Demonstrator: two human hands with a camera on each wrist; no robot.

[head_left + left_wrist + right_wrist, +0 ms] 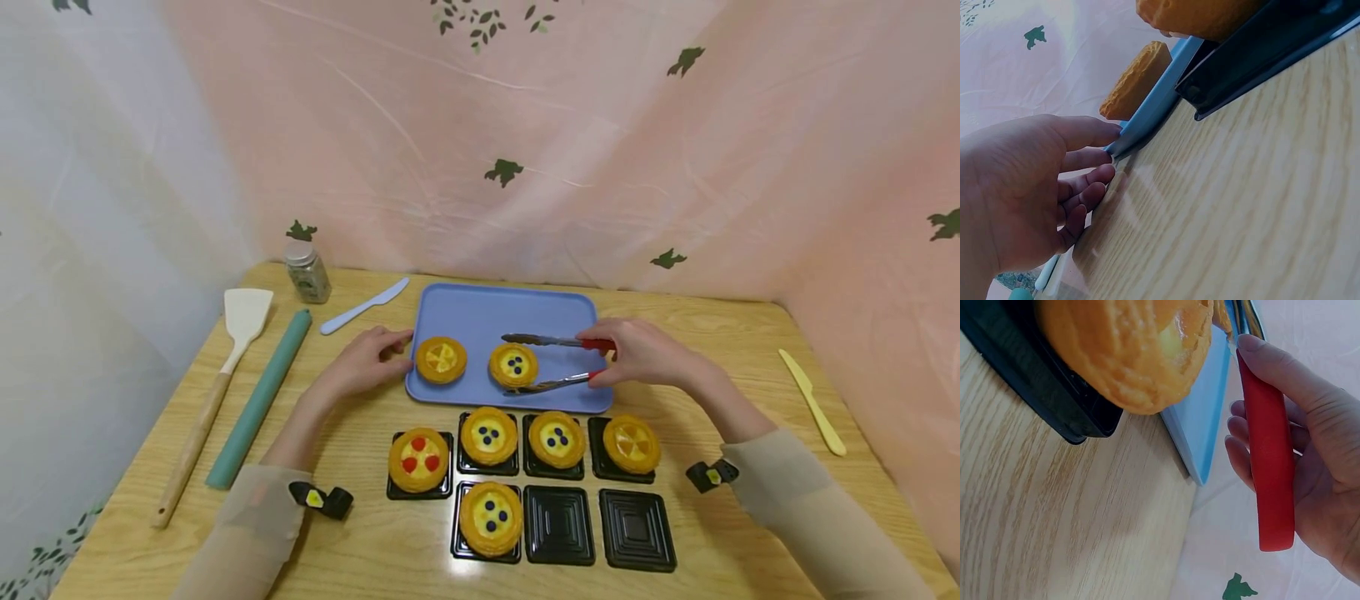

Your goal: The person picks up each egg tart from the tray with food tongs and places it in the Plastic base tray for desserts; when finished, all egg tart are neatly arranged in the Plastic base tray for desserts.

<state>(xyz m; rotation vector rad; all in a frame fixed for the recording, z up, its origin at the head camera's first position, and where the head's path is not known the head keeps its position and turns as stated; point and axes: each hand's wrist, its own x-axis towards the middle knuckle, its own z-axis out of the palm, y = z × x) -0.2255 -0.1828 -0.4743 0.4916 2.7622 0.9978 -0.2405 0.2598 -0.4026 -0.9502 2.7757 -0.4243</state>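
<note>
Here's the right hand (645, 352), gripping the red-handled tongs (551, 341) over the right edge of the blue tray (510, 312). The two arms spread around a blue-dotted tart (513, 365), one on its far side, one on its near side; whether both touch it, I can't tell. That tart sits on the tray, toward the near edge, right of an orange-wedge tart (441, 360).

Across on the other side, the left hand (367, 362) is relaxed and holding nothing, its fingertips against the tray's left rim.

Just in front of the tray, black square holders take the stage: a red-topped tart (418, 460) at far left, then two blue-dotted ones, then another orange-wedge tart (632, 443) at right. Nearer the person, one more blue-dotted tart (491, 518) sits in its holder, and beside it two holders (558, 525) show their ridged bottoms.

Out left on the tabletop (360, 533) lie a spatula (249, 317), a green rod (258, 400) and a pale blue knife (366, 306), with a jar (307, 273) standing behind; a yellow knife (812, 404) lies far right.
</note>
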